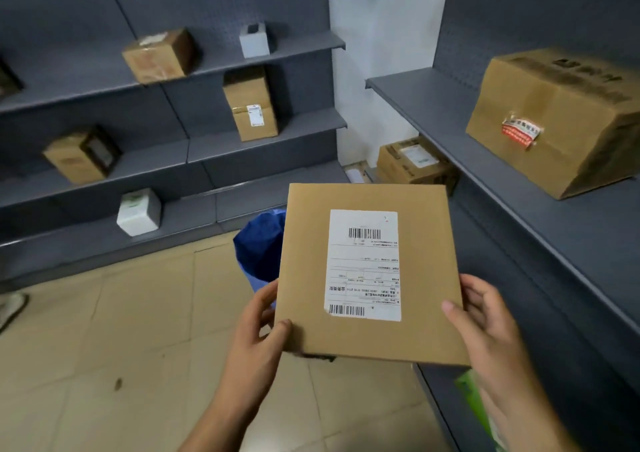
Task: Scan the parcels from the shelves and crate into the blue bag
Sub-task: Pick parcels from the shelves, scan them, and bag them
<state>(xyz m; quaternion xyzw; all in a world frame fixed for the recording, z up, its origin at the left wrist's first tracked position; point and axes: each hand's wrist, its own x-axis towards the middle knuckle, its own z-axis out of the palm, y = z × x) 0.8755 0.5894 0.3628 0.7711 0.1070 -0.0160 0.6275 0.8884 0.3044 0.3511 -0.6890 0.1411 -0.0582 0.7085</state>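
Both hands are on it: a flat brown parcel (372,335) is held out in front of the person, its white label (363,265) facing up with two barcodes showing. The left hand (263,323) grips the near left corner, about seven o'clock on the parcel, with the left thumb (284,327) pressed on the top face and the fingers curled round the edge. The right hand (481,316) grips the right edge at four o'clock. The right thumb (450,308) lies on top and the other fingers are underneath, out of sight.

The blue bag (258,247) stands on the tiled floor (104,347) at ten o'clock from the parcel, with its right side hidden behind the cardboard.

More boxes wait on the grey left-hand racks (242,147), off at eleven o'clock. A taped brown box (157,55) and a small white box (254,41) share the upper shelf. An upright brown box (251,105) and a tilted brown box (81,155) sit one shelf down. A white cube (138,212) sits lowest.

At twelve o'clock a labelled carton (412,161) sits low in the corner. At two o'clock the right-hand shelf (450,112) carries a large brown box (554,119) with a red-and-white sticker (521,131). Down at five o'clock there is something green (472,403), too blurred to name.
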